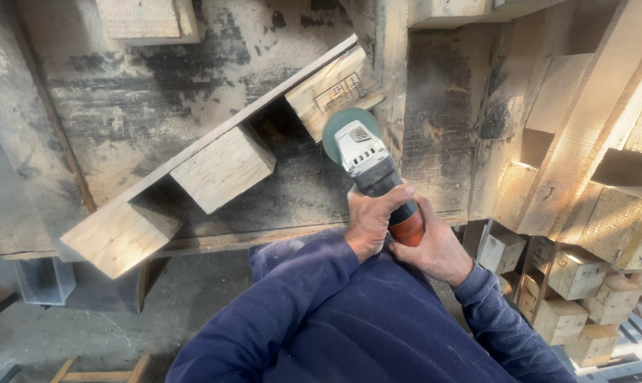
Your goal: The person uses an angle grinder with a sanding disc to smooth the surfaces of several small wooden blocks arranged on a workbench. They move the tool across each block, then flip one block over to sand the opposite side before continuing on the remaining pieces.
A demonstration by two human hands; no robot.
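1. We hold an angle grinder (374, 169) with both hands, a little right of the middle of the view, its head pointing up toward 11 o'clock.
2. Our left hand (372, 218) wraps the grinder's dark body from the left, fingers curled tight over it and pressed together.
3. Our right hand (438, 248) cups the orange tail end from about 4 o'clock; its fingers fold under the body, so we cannot tell exactly how they lie, though the grip looks closed.
4. The green disc (345, 128) sits at the grinder's head and meets the lower edge of a stamped block (331, 91), at 11 o'clock from our hands.
5. That block is one of three fixed under a plank (214, 135) that slants from 8 o'clock up to 1 o'clock; the middle block (223, 168) and the low block (119, 237) lie along it toward 8 o'clock, well apart from the disc.
6. All this rests on a worn, dark-stained bench (158, 85).
7. As to progress, we judge the work to be early: the stamp on the block is whole, and the other two blocks look untouched and pale.
8. At 3 to 4 o'clock stand stacked pallet parts (576, 213).
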